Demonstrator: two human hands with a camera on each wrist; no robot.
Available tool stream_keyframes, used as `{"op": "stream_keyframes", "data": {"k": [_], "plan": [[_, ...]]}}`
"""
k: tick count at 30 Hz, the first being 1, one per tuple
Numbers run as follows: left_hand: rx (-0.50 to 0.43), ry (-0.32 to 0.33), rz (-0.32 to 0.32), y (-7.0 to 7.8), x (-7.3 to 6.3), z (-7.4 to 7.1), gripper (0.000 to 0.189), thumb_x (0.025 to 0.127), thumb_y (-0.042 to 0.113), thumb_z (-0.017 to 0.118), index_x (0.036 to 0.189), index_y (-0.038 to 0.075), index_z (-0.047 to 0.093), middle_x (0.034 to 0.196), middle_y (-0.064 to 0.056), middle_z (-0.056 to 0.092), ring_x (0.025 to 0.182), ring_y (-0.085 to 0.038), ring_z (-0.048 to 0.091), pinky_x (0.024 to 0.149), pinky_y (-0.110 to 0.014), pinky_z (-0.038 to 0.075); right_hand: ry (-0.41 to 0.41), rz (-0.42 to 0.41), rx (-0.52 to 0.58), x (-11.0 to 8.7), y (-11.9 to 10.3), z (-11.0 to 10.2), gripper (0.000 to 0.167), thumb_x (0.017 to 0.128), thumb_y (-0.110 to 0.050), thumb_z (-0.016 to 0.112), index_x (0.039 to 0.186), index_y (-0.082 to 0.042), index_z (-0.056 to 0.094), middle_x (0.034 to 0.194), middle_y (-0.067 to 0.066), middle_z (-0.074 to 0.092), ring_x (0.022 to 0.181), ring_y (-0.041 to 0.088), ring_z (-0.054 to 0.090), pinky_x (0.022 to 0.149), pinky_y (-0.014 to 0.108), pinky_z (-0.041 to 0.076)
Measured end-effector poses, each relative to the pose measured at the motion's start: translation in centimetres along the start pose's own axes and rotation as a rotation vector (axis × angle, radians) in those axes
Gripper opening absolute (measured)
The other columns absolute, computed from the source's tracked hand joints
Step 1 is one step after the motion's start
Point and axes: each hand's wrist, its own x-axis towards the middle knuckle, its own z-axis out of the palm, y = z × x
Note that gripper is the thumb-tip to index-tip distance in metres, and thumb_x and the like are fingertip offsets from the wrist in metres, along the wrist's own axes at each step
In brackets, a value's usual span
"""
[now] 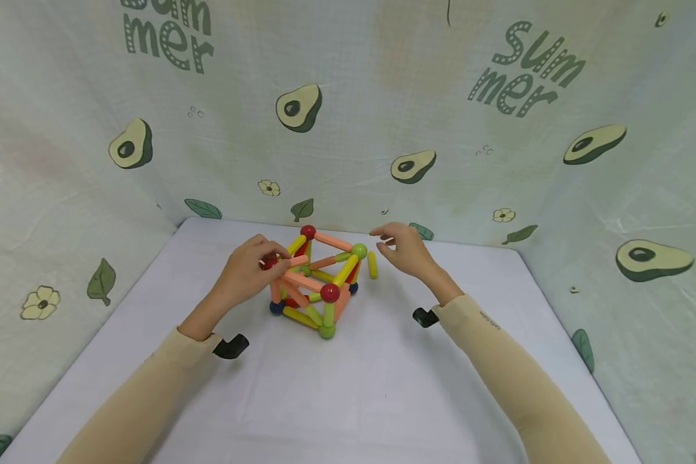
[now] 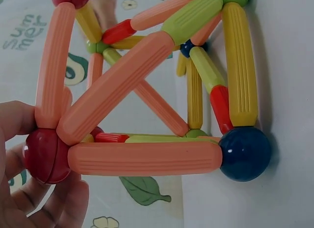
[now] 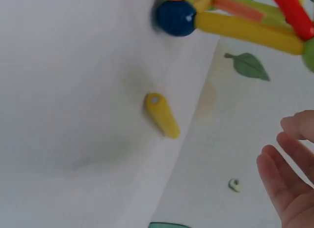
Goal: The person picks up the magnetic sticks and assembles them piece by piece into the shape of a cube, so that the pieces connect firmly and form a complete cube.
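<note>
A cube-like frame of magnetic rods and balls stands on the table. My left hand [image 1: 248, 270] grips the red ball [image 2: 48, 155] at its upper near-left corner, thumb and fingers curled about it. A short salmon rod [image 1: 299, 260] juts rightward from beside those fingertips; its other end is hidden. Salmon rods [image 2: 144, 158] and a dark blue ball [image 2: 246, 153] make up the side nearest the left wrist camera. My right hand [image 1: 406, 250] hovers right of the green ball [image 1: 359, 251], fingers loosely bent and holding nothing. Below it lies a loose yellow rod [image 3: 162, 116].
The white table [image 1: 348, 399] extends in front of the frame. A cloth curtain [image 1: 354, 58] printed with avocados and leaves rises behind the table and along both sides. Another red ball [image 1: 330, 292] marks the frame's near-right upper corner.
</note>
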Motion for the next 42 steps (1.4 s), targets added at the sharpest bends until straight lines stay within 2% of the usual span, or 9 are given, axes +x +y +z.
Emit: {"op": "stream_keyframes", "data": {"k": [3,8,12,17,26,29,33,38,42], "plan": [[-0.004,0.001,-0.007,-0.1,0.0,0.0,0.017,0.1,0.022,0.076,0.112,0.011,0.078,0.098,-0.005,0.059,0.087,-0.022,0.056,0.071,-0.036,0.05,-0.1,-0.004,-0.061,-0.2,2.0,0.8,0.032,0.099,0.002,0.071,0.13,-0.003,0.073,0.129,0.015,0.071,0.119,0.036,0.067,0.1,0.047,0.058],[0.003,0.005,-0.007,-0.2,0.0,0.1,0.018,0.1,0.023,0.076,0.113,0.01,0.078,0.098,-0.005,0.059,0.087,-0.022,0.055,0.07,-0.036,0.049,-0.254,0.012,-0.128,-0.6,4.7,2.5,0.037,0.097,0.006,0.072,0.133,-0.004,0.072,0.136,0.013,0.069,0.132,0.033,0.06,0.114,0.05,0.048],[0.004,0.009,-0.005,-0.1,-0.1,0.1,0.019,0.1,0.023,0.076,0.113,0.01,0.078,0.098,-0.006,0.059,0.087,-0.023,0.054,0.069,-0.036,0.049,-0.32,0.012,-0.147,-0.5,5.9,3.6,0.039,0.095,0.008,0.073,0.133,-0.004,0.073,0.141,0.015,0.065,0.137,0.035,0.057,0.118,0.051,0.043],[0.005,0.012,-0.01,0.0,-0.1,0.0,0.019,0.1,0.023,0.076,0.113,0.009,0.078,0.099,-0.006,0.059,0.087,-0.023,0.054,0.069,-0.036,0.049,-0.374,0.0,-0.192,-0.4,6.0,4.3,0.037,0.098,0.003,0.073,0.132,-0.009,0.074,0.149,0.015,0.06,0.141,0.036,0.052,0.12,0.05,0.041],[0.017,0.01,-0.016,0.1,-0.1,0.1,0.022,0.099,0.026,0.078,0.114,0.009,0.078,0.098,-0.006,0.058,0.088,-0.023,0.053,0.071,-0.035,0.049,-0.376,0.002,-0.237,-0.9,5.7,4.4,0.025,0.097,-0.005,0.077,0.122,-0.008,0.079,0.145,0.017,0.062,0.138,0.038,0.052,0.12,0.053,0.041],[0.023,0.013,-0.013,0.0,-0.1,0.1,0.023,0.099,0.026,0.078,0.115,0.009,0.078,0.098,-0.006,0.058,0.088,-0.023,0.053,0.071,-0.036,0.049,-0.37,-0.017,-0.237,-1.3,5.8,4.2,0.02,0.096,-0.006,0.079,0.116,-0.009,0.081,0.132,0.013,0.07,0.127,0.035,0.058,0.114,0.049,0.046],[0.021,0.014,-0.007,-0.1,-0.1,0.2,0.023,0.099,0.026,0.077,0.115,0.009,0.078,0.098,-0.006,0.058,0.088,-0.023,0.053,0.071,-0.036,0.049,-0.373,-0.049,-0.246,-1.8,6.0,4.0,0.02,0.096,-0.006,0.079,0.115,-0.009,0.082,0.11,0.007,0.074,0.106,0.027,0.063,0.102,0.043,0.053],[0.002,0.008,-0.014,-0.1,-0.1,0.2,0.02,0.1,0.024,0.076,0.114,0.01,0.078,0.099,-0.006,0.059,0.088,-0.023,0.054,0.07,-0.036,0.049,-0.375,-0.027,-0.209,-2.7,6.6,3.3,0.021,0.096,-0.006,0.079,0.116,-0.008,0.082,0.105,0.004,0.073,0.098,0.021,0.066,0.095,0.039,0.057],[-0.009,0.008,-0.019,-0.1,-0.1,0.2,0.018,0.1,0.023,0.075,0.113,0.01,0.077,0.1,-0.006,0.059,0.087,-0.023,0.054,0.071,-0.036,0.049,-0.316,-0.003,-0.155,-3.1,6.6,2.0,0.022,0.096,-0.001,0.077,0.118,-0.006,0.08,0.106,0.005,0.073,0.099,0.024,0.068,0.094,0.041,0.058]]}}
